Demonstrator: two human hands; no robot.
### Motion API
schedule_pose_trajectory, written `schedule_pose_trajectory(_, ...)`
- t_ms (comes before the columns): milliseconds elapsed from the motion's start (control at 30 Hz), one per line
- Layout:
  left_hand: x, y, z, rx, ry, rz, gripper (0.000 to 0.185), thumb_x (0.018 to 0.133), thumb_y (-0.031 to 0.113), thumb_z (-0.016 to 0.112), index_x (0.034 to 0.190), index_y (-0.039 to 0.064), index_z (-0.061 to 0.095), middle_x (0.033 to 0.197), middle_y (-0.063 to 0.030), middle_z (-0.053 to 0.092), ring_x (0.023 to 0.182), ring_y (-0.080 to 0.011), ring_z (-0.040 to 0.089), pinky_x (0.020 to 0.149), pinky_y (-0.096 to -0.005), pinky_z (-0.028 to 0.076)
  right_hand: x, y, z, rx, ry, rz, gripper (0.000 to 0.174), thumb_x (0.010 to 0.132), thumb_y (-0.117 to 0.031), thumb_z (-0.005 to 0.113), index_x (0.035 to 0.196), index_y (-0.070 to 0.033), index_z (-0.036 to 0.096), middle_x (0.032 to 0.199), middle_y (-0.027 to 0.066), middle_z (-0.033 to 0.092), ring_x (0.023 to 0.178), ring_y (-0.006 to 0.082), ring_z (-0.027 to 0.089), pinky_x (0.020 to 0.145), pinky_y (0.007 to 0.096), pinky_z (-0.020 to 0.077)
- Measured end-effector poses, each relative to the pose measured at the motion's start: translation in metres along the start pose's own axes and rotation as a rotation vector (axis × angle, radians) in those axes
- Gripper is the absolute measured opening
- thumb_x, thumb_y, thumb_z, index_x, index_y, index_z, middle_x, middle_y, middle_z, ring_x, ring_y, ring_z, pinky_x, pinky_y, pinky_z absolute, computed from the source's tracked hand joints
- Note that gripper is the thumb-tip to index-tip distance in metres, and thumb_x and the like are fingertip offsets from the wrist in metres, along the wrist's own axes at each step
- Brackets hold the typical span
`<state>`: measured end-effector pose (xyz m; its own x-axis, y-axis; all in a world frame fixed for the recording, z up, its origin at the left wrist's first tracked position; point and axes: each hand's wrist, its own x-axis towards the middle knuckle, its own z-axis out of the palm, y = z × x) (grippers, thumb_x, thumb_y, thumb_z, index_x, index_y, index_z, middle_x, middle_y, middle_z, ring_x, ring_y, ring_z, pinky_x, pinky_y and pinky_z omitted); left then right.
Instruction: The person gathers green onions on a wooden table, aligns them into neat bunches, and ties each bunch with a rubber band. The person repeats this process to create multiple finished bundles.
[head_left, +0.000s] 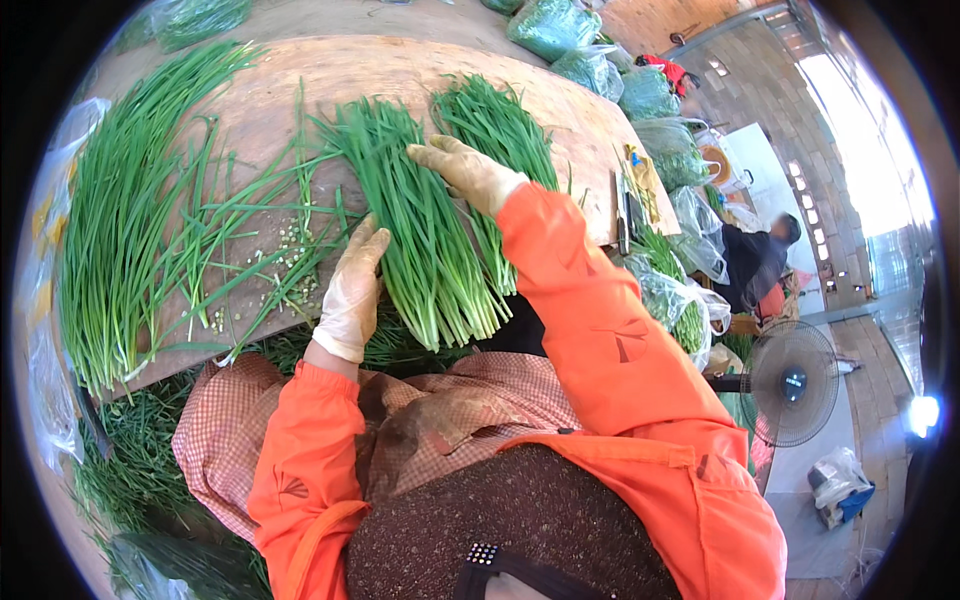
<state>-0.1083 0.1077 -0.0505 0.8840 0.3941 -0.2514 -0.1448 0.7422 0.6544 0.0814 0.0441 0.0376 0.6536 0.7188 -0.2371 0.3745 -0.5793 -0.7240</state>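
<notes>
A thick bundle of green garlic chives (427, 225) lies on a worn plywood board (337, 67), its pale cut ends at the edge closest to me. My left hand (356, 277), in a thin cream glove, rests against the bundle's left side with its fingertips at the leaves. Across the upper right side stretches my gloved right hand (469, 169), fingers extended and touching the leaves. Neither hand is closed around the stems. Another chive bundle (499, 127) lies just right, partly hidden under my right hand and sleeve.
Loose chives (120, 225) form a long pile at left, with trimmed bits (296, 255) between. A knife (622, 210) lies at the board's right edge near a yellow glove (643, 180). Filled plastic bags (667, 150) line the right. A standing fan (791, 382) and a seated person (754, 255) are beyond.
</notes>
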Motion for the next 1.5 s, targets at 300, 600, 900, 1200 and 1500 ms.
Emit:
schedule_pose_trajectory(300,0.003,0.000,0.007,0.113,-0.047,0.156,0.061,0.097,0.016,0.051,0.147,-0.007,0.026,0.148,-0.0134,0.039,0.137,-0.0221,0.035,0.115,-0.0331,0.024,-0.203,0.122,0.049,0.440,0.289,-0.298,0.047,0.091,-0.003,0.062,0.135,-0.003,0.045,0.136,0.0123,0.049,0.127,0.0218,0.047,0.104,0.0359,0.0405)
schedule_pose_trajectory(600,-0.007,-0.007,0.023,0.260,0.086,0.208,0.064,0.094,0.012,0.050,0.149,-0.006,0.022,0.153,-0.0145,0.030,0.141,-0.0223,0.028,0.117,-0.0336,0.019,-0.207,0.132,0.054,1.092,0.110,0.364,0.061,0.092,-0.043,0.064,0.135,-0.005,0.043,0.130,0.0110,0.051,0.115,0.0228,0.051,0.095,0.0428,0.0441)
schedule_pose_trajectory(900,-0.033,-0.013,0.025,0.268,0.095,0.255,0.058,0.096,0.009,0.045,0.148,-0.005,0.024,0.150,-0.0140,0.036,0.135,-0.0231,0.038,0.113,-0.0353,0.028,-0.193,0.105,0.086,1.155,-0.335,0.265,0.059,0.094,-0.044,0.060,0.137,-0.007,0.044,0.120,0.0069,0.059,0.105,0.0197,0.057,0.091,0.0380,0.0450)
schedule_pose_trajectory(1200,-0.089,-0.036,0.028,0.337,0.266,0.212,0.053,0.100,0.012,0.041,0.149,0.006,0.021,0.146,-0.0172,0.039,0.133,-0.0283,0.039,0.110,-0.0442,0.032,-0.166,0.117,0.068,1.305,-0.374,0.240,0.063,0.087,-0.020,0.072,0.138,0.000,0.042,0.124,0.0091,0.060,0.113,0.0187,0.057,0.096,0.0341,0.0468)
schedule_pose_trajectory(1500,-0.083,-0.063,0.033,0.867,0.192,0.231,0.090,0.087,-0.002,0.058,0.154,0.003,-0.002,0.160,-0.0165,0.003,0.146,-0.0270,0.008,0.118,-0.0382,0.014,-0.167,0.099,0.074,1.294,-0.436,0.195,0.063,0.081,-0.008,0.076,0.135,0.000,0.044,0.120,0.0093,0.061,0.107,0.0174,0.059,0.094,0.0314,0.0481)
